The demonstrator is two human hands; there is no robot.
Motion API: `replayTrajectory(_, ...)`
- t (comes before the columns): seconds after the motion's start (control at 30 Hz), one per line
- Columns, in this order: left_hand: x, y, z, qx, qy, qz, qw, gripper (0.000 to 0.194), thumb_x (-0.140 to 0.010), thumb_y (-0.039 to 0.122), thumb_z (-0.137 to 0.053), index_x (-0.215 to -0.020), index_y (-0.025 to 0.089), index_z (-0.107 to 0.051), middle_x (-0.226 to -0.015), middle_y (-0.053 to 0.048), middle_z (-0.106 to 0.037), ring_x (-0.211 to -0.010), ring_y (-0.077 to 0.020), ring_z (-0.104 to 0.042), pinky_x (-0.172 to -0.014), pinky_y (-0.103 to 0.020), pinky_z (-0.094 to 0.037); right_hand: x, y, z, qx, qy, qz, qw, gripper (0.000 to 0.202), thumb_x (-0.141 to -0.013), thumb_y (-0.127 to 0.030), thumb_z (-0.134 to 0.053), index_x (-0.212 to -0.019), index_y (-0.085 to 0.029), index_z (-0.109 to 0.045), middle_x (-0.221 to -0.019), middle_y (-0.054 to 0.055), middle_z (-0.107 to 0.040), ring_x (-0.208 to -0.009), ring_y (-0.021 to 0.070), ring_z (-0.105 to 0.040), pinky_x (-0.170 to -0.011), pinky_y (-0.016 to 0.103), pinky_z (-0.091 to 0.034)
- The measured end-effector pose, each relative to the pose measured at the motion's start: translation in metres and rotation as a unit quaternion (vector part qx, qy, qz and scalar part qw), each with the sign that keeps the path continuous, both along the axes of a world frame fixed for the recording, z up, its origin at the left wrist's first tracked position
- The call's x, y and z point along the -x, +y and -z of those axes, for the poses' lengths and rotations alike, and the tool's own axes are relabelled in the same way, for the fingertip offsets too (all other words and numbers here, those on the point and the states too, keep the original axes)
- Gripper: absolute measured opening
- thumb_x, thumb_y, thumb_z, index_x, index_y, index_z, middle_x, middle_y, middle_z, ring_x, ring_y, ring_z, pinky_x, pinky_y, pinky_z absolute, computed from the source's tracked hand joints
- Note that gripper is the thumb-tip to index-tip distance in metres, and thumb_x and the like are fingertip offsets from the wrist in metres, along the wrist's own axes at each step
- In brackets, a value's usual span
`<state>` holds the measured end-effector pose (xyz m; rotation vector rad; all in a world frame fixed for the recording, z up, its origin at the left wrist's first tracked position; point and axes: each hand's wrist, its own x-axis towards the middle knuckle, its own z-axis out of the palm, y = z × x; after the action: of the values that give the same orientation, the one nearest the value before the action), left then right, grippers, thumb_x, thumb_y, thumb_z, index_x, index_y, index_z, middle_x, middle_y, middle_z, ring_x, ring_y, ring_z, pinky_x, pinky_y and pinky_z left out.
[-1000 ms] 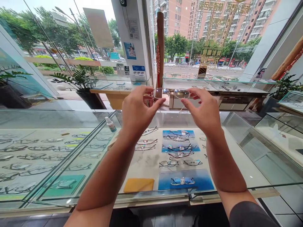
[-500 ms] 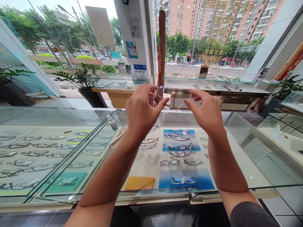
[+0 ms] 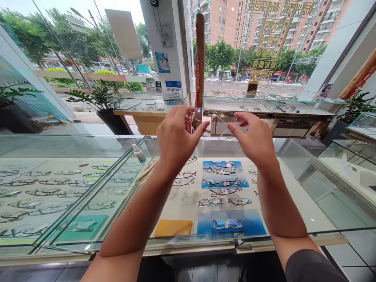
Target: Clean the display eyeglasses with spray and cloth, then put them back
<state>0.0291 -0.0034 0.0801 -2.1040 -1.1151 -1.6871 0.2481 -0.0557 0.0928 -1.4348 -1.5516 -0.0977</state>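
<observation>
A pair of thin-rimmed eyeglasses (image 3: 217, 115) is held up in the air above the far side of the glass display case. My left hand (image 3: 178, 135) grips its left end between thumb and fingers. At the right end, my right hand (image 3: 253, 135) pinches the frame the same way. One thin temple arm slants down near my right thumb. Below the hands, inside the case, several eyeglasses lie in rows, some on a blue card (image 3: 205, 231) and some on a smaller blue card behind it.
A spray bottle (image 3: 139, 153) and a beige cloth (image 3: 145, 173) are at the left of the middle case. A yellow cloth (image 3: 172, 228) lies near its front edge. Another case (image 3: 64, 160) with eyeglasses spans the left. Potted plants (image 3: 113, 121) and counters are beyond.
Both hands keep their hold on the eyeglasses. The right hand has shifted very slightly left, and the lens reflections differ a little.
</observation>
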Motion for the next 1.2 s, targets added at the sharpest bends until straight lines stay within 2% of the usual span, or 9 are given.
replayTrajectory(0.2,0.005,0.011,-0.001,0.067,-0.037,0.077,0.994,0.038,-0.090,0.048,-0.089,-0.116,0.025,-0.073,-0.119,-0.006,-0.081,-0.090,-0.0204,-0.080,-0.073,-0.033,-0.060,0.001,0.001,0.001,-0.035,-0.003,-0.002,0.999,0.034,-0.096,-0.040,-0.074,-0.125,-0.022,-0.079,-0.125,0.012,-0.082,-0.102,0.0291,-0.076,-0.090,0.048,-0.057)
replayTrajectory(0.4,0.010,0.030,0.001,0.146,-0.064,0.161,0.974,0.041,-0.087,0.050,-0.090,-0.115,0.024,-0.074,-0.108,-0.006,-0.084,-0.095,-0.0223,-0.083,-0.075,-0.032,-0.065,0.003,-0.001,0.001,-0.066,-0.016,0.001,0.998,0.028,-0.096,-0.035,-0.076,-0.122,-0.023,-0.078,-0.121,0.010,-0.080,-0.099,0.0267,-0.075,-0.085,0.045,-0.057)
replayTrajectory(0.5,0.011,0.035,0.002,0.165,-0.067,0.180,0.967,0.042,-0.086,0.051,-0.091,-0.113,0.024,-0.074,-0.106,-0.006,-0.083,-0.095,-0.0226,-0.083,-0.077,-0.032,-0.067,0.003,-0.002,0.001,-0.075,-0.020,-0.002,0.997,0.028,-0.096,-0.034,-0.076,-0.122,-0.024,-0.078,-0.121,0.010,-0.079,-0.098,0.0264,-0.075,-0.084,0.044,-0.057)
replayTrajectory(0.9,0.009,0.041,0.006,0.184,-0.081,0.192,0.960,0.047,-0.085,0.051,-0.092,-0.117,0.024,-0.072,-0.113,-0.007,-0.082,-0.103,-0.0239,-0.083,-0.084,-0.034,-0.068,0.002,-0.001,0.003,-0.086,-0.034,-0.002,0.996,0.034,-0.097,-0.029,-0.070,-0.130,-0.026,-0.078,-0.123,0.010,-0.078,-0.101,0.0274,-0.073,-0.087,0.047,-0.060)
replayTrajectory(1.1,0.004,0.036,0.007,0.114,-0.086,0.157,0.977,0.044,-0.087,0.052,-0.091,-0.118,0.026,-0.070,-0.121,-0.006,-0.080,-0.101,-0.0210,-0.079,-0.074,-0.031,-0.062,0.002,0.000,0.005,-0.078,-0.040,0.005,0.996,0.038,-0.100,-0.029,-0.063,-0.135,-0.025,-0.077,-0.124,0.011,-0.079,-0.106,0.0299,-0.074,-0.092,0.050,-0.060)
replayTrajectory(1.2,0.001,0.031,0.007,0.079,-0.079,0.126,0.986,0.042,-0.088,0.050,-0.091,-0.117,0.028,-0.069,-0.122,-0.007,-0.078,-0.099,-0.0208,-0.076,-0.074,-0.033,-0.061,0.002,0.001,0.005,-0.065,-0.042,0.009,0.997,0.040,-0.101,-0.028,-0.059,-0.138,-0.025,-0.076,-0.128,0.012,-0.079,-0.110,0.0317,-0.074,-0.096,0.052,-0.059)
